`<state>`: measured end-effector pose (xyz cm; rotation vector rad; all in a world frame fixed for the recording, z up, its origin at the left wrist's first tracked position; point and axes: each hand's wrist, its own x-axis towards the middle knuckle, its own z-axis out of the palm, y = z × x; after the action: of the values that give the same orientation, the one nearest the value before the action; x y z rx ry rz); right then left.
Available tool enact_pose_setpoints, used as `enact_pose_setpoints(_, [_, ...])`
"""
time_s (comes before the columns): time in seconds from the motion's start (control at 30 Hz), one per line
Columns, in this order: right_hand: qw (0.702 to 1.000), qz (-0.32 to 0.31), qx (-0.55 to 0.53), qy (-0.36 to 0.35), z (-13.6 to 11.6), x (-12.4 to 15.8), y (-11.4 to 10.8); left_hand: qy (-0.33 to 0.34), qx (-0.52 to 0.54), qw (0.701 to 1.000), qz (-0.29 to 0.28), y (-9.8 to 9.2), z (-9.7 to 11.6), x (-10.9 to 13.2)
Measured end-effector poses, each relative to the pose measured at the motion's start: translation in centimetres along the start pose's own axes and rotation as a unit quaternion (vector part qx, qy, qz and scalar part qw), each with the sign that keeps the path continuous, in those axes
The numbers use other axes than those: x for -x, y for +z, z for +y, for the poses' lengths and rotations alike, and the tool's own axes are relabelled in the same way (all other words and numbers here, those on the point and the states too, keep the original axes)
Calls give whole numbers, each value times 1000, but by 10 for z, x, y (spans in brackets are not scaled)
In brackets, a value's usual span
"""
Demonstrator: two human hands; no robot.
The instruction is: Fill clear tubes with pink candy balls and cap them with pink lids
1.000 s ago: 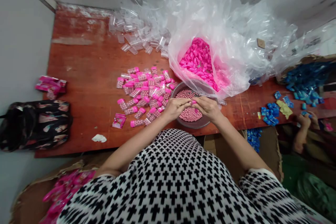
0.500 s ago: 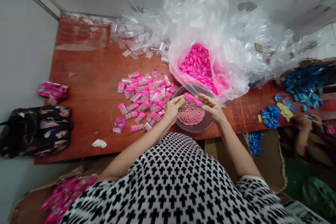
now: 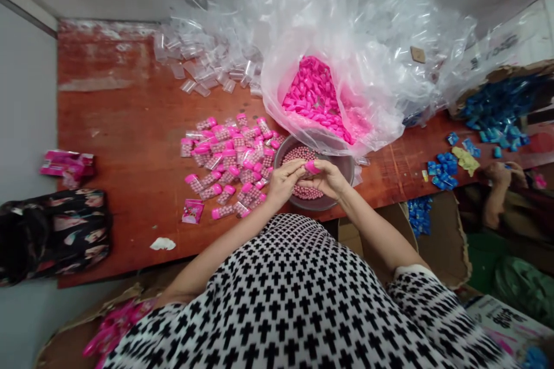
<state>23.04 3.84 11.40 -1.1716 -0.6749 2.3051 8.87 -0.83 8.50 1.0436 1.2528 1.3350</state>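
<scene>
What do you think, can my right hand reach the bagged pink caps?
Probably yes: the plastic bag gapes open just beyond the bowl, leaving the pink caps exposed, though the right hand holds a pink lid.

A glossy pink plastic cap (image 3: 310,167) is held between left grip (image 3: 285,181) and right grip (image 3: 330,179), above a round grey bowl (image 3: 346,168).

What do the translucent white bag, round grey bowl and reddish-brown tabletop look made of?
Translucent white bag: thin, shiny plastic film; creases, highlights. Round grey bowl: probably smooth plastic, by its soft sheen; metal possible. Reddish-brown tabletop: likely painted or varnished wood, semi-gloss, worn patches showing.
</scene>
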Motion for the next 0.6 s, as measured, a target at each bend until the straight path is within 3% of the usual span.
enact_pose_setpoints(0.2, [993, 46, -107, 16, 19, -17, 8, -15, -48, 999, 12, -4, -14, 1])
enact_pose_setpoints(0.33, [992, 22, -114, 46, 27, -24, 11, -61, -68, 996, 9, -11, -25, -1])
enact_pose_setpoints(0.4, [996, 11, -86, 19, 28, -21, 9, -83, -76, 993, 25, -21, -24, -4])
enact_pose_setpoints(0.5, [990, 85, -3, -110, 26, -1, -16, -82, -113, 984, 110, -53, -20, -13])
enact_pose_setpoints(0.6, [932, 252, 135, -220, 21, 27, -75, -46, -189, 964, 179, -96, -23, -24])
